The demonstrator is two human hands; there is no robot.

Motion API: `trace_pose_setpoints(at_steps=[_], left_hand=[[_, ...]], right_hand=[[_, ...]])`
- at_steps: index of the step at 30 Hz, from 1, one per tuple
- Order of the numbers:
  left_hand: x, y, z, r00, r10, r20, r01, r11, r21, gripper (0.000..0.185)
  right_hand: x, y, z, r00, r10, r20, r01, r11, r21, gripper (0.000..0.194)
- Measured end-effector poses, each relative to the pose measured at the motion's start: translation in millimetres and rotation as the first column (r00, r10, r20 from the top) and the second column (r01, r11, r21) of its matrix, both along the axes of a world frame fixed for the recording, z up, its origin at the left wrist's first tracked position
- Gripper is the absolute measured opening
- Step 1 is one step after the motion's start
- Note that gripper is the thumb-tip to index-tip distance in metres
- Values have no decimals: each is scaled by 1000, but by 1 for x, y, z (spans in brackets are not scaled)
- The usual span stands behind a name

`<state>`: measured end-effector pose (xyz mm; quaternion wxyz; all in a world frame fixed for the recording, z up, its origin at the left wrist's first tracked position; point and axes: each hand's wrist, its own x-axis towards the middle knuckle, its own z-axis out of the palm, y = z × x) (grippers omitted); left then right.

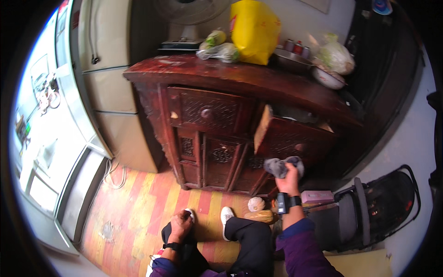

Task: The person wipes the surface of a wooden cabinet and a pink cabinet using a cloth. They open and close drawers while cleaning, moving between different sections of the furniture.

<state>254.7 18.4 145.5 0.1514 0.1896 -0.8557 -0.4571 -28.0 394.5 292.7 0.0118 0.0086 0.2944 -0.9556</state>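
Observation:
My right hand (289, 178) grips a crumpled grey cloth (276, 167) just below the front of a pulled-out drawer (283, 138). This drawer belongs to a dark red carved wooden cabinet (207, 72), and pale items show inside it. To its left, a second drawer (214, 109) with a round knob is closed. My left hand (181, 224) rests over my knee with curled fingers; whether it holds anything cannot be told. A black band circles each wrist, and the right one also carries a small device.
On the cabinet top stand a fan (188, 34), wrapped vegetables (216, 46), a yellow bag (256, 33), a metal basin (292, 59) and an enamel bowl (328, 78). Squashes (256, 204), a pink box (316, 196) and a folded stroller (360, 211) lie at right. A refrigerator (110, 90) stands left.

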Motion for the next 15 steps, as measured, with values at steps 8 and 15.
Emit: trace_pose_setpoints(at_steps=[8,15], left_hand=[[1,0,10,999,-21,49,20,999,28,22],[2,-2,13,993,-56,105,60,997,-38,23]], right_hand=[[-15,112,6,977,-207,-56,210,976,57,5],[-8,118,10,953,-302,13,299,947,118,5]])
